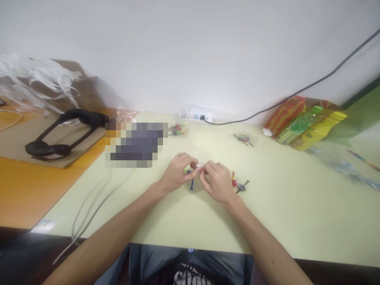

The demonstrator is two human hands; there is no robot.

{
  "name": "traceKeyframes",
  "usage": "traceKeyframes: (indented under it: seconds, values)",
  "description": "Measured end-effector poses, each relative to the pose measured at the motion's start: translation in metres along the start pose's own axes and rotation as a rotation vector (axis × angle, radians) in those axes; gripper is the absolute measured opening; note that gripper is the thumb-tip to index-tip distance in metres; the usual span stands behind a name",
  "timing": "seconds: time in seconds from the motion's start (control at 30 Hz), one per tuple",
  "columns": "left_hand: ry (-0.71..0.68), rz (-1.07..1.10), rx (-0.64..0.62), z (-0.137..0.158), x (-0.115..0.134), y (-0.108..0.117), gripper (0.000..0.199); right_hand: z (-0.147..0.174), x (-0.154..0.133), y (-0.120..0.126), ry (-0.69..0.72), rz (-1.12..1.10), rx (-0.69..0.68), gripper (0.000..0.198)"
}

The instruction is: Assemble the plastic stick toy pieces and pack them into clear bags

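My left hand [180, 172] is closed, with a small white piece [198, 165] pinched between thumb and forefinger. Close against it, my right hand [218, 180] has its fingertips pressed together at the white piece's right side; what they grip is hidden. Under my left hand a thin blue stick-like piece [191, 184] with a flared end points toward me, and a bit of bright green [186, 170] peeks out behind the fingers. Just right of my right hand lie a small red piece [234, 182] and a dark grey piece [242, 187] with thin flared arms.
A pixelated dark object [136, 142] lies left, with pale cables [89, 198] below it. Small colourful pieces [178, 128] and another little bundle [244, 138] lie farther back. A power strip [197, 114] meets the wall. Snack bags [322, 128] stand right; a black frame-shaped device [49, 150] sits left.
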State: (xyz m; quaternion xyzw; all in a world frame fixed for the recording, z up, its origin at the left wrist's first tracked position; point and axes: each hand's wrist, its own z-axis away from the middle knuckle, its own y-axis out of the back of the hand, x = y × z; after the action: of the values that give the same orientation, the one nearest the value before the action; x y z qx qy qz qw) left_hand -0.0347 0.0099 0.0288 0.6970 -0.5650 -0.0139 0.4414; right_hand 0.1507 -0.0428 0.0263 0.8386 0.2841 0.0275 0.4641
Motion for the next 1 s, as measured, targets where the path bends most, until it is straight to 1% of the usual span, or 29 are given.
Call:
traceKeyframes:
  seconds: [0.17, 0.27, 0.33, 0.4, 0.5, 0.57, 0.63, 0.77, 0.9, 1.0]
  values:
    - [-0.022, -0.036, 0.029, -0.001, 0.0, 0.0, 0.007, -0.002, -0.011, -0.001, -0.04, -0.016, 0.004, 0.024]
    - [-0.025, -0.055, 0.009, 0.0, 0.001, 0.002, 0.009, -0.002, -0.015, 0.0, -0.071, -0.04, 0.006, 0.024]
    - [-0.036, -0.083, 0.02, 0.001, 0.002, 0.004, 0.013, -0.002, -0.011, 0.001, -0.125, -0.052, 0.025, 0.023]
    - [-0.048, -0.098, 0.058, 0.002, 0.003, 0.006, 0.015, -0.002, -0.001, 0.004, -0.212, -0.057, 0.054, 0.024]
    - [-0.055, -0.083, 0.096, 0.003, 0.003, 0.005, 0.011, -0.001, 0.017, 0.011, -0.293, -0.062, 0.047, 0.027]
    - [-0.069, -0.078, 0.076, 0.002, 0.002, 0.003, 0.007, 0.0, 0.024, 0.013, -0.291, -0.058, -0.022, 0.027]
    - [-0.083, -0.071, 0.013, 0.002, 0.002, 0.001, 0.007, 0.001, 0.026, 0.012, -0.266, -0.001, -0.113, 0.027]
    - [-0.075, -0.054, -0.131, 0.002, 0.0, -0.002, 0.016, 0.007, 0.021, 0.004, -0.232, 0.157, -0.242, 0.025]
    - [-0.046, -0.096, -0.211, 0.006, -0.004, -0.008, 0.02, 0.013, 0.017, -0.001, -0.267, 0.152, -0.395, 0.029]
    - [-0.017, -0.143, -0.24, 0.009, -0.008, -0.013, 0.022, 0.014, 0.016, 0.0, -0.276, 0.139, -0.447, 0.032]
